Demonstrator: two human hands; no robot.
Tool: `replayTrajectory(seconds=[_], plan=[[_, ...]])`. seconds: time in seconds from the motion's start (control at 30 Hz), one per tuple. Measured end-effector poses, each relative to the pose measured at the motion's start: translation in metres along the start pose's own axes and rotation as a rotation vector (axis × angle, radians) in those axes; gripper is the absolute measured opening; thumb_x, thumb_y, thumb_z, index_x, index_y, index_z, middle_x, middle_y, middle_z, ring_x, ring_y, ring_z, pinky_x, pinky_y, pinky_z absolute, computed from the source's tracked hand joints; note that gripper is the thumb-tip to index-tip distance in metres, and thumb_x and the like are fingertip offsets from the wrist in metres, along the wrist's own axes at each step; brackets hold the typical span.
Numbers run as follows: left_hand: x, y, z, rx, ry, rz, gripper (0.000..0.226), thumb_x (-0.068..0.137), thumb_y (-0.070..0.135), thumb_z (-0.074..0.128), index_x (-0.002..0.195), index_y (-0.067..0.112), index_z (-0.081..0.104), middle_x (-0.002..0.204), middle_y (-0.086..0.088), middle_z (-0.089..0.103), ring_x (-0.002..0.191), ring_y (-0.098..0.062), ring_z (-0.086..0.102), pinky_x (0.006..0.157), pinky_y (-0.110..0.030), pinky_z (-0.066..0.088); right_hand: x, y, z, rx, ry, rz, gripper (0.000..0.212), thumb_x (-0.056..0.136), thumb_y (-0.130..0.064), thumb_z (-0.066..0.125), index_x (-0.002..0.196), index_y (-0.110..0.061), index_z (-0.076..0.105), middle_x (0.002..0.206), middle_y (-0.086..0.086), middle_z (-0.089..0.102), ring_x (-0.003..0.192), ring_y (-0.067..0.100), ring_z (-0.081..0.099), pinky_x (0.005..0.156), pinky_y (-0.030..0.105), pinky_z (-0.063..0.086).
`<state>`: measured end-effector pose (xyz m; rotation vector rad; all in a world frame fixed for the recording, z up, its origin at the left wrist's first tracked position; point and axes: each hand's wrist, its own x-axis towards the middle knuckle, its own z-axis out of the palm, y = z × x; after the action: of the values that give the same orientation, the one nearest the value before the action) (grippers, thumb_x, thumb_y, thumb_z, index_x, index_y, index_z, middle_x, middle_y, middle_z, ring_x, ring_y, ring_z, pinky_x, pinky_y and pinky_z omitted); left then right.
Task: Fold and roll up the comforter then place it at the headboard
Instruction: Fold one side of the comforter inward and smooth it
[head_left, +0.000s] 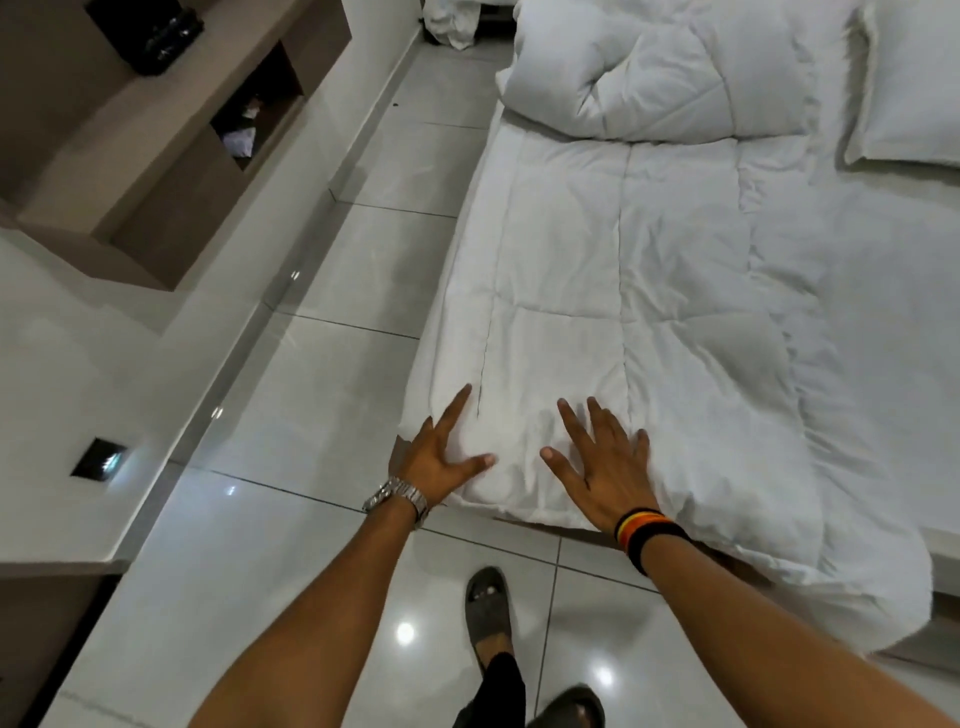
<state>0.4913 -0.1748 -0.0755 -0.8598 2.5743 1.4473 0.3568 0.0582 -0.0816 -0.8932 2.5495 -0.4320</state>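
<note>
A white quilted comforter (613, 291) lies folded into a long strip along the left side of the bed, its far end bunched up in a thick heap. My left hand (441, 452) rests flat on the strip's near left corner, fingers spread, a metal watch on the wrist. My right hand (602, 457) presses flat on the near end beside it, fingers apart, with striped bands on the wrist. Neither hand grips the fabric. The near right corner of the comforter droops over the foot of the bed.
A white pillow (909, 98) lies at the far right on the bed sheet (883, 322). Glossy tiled floor (311, 405) runs along the bed's left side. A brown wall shelf unit (171, 130) is at the upper left. My sandalled feet (488, 613) stand at the bed's foot.
</note>
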Motion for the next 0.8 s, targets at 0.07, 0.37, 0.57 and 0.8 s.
replayTrajectory(seconds=[0.07,0.37,0.57,0.8], plan=[[0.002,-0.025,0.011,-0.008,0.005,-0.043,0.119,0.069,0.065,0.086,0.153,0.068,0.002,0.163,-0.001,0.033,0.145,-0.031,0.037,0.116,-0.049,0.037,0.006,0.006,0.016,-0.086,-0.006,0.005,0.08,0.089,-0.089,-0.003,0.16,-0.055,-0.013,0.177,0.002,-0.001,0.163,0.025,-0.001,0.124,0.067,-0.006],[0.0,-0.087,0.059,-0.232,0.116,-0.034,0.115,0.075,0.05,0.089,0.159,0.057,0.01,0.153,0.049,0.022,0.14,0.015,0.034,0.108,-0.006,0.034,0.037,0.018,0.056,-0.289,0.07,-0.004,0.082,0.096,-0.085,0.011,0.166,-0.044,0.005,0.176,0.009,0.009,0.162,0.032,0.007,0.12,0.073,-0.008],[-0.02,-0.045,0.031,-0.267,0.153,0.034,0.062,0.092,0.012,0.077,0.145,0.035,0.056,0.137,0.039,0.051,0.124,0.022,0.048,0.105,-0.005,0.038,0.022,0.002,0.034,-0.229,0.048,0.046,0.084,0.093,-0.085,0.007,0.166,-0.044,0.005,0.175,0.008,0.014,0.161,0.032,0.011,0.122,0.071,-0.002],[-0.053,-0.02,-0.019,-0.239,0.08,-0.138,0.067,0.084,0.029,0.086,0.144,0.039,0.057,0.146,0.002,0.057,0.122,-0.012,0.061,0.086,-0.012,0.051,-0.071,0.009,0.018,-0.038,0.084,0.032,0.087,0.089,-0.09,0.004,0.164,-0.047,0.01,0.176,0.001,0.01,0.162,0.023,0.004,0.124,0.066,-0.009]])
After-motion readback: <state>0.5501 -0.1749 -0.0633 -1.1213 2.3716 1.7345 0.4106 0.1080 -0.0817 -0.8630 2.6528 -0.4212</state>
